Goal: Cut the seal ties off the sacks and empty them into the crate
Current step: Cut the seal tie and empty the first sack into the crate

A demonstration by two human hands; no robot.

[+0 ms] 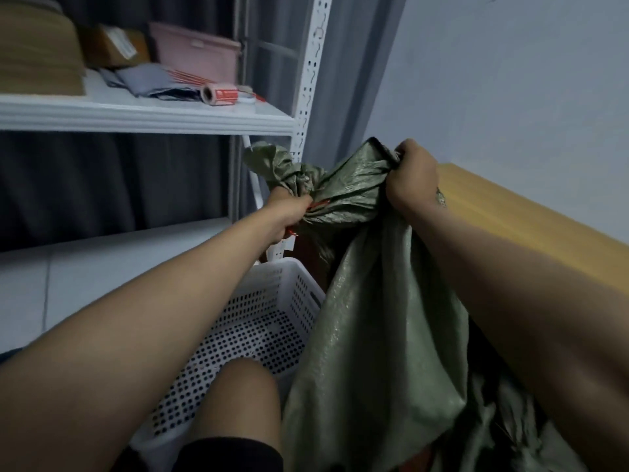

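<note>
upright, green sack (367,318), tied neck up, fisted in both hands' fingers (413,172) above white crate (272,321)

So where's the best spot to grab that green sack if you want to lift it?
Probably the bunched neck of the green sack, from above. The cloth gathers there into a narrow, firm handful beside the red tie; the left hand and right hand both grip there, while the body hangs loose.

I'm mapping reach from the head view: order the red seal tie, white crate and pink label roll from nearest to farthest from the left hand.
1. Red seal tie, right at the left hand.
2. White crate, below it.
3. Pink label roll, on the shelf above left.
</note>
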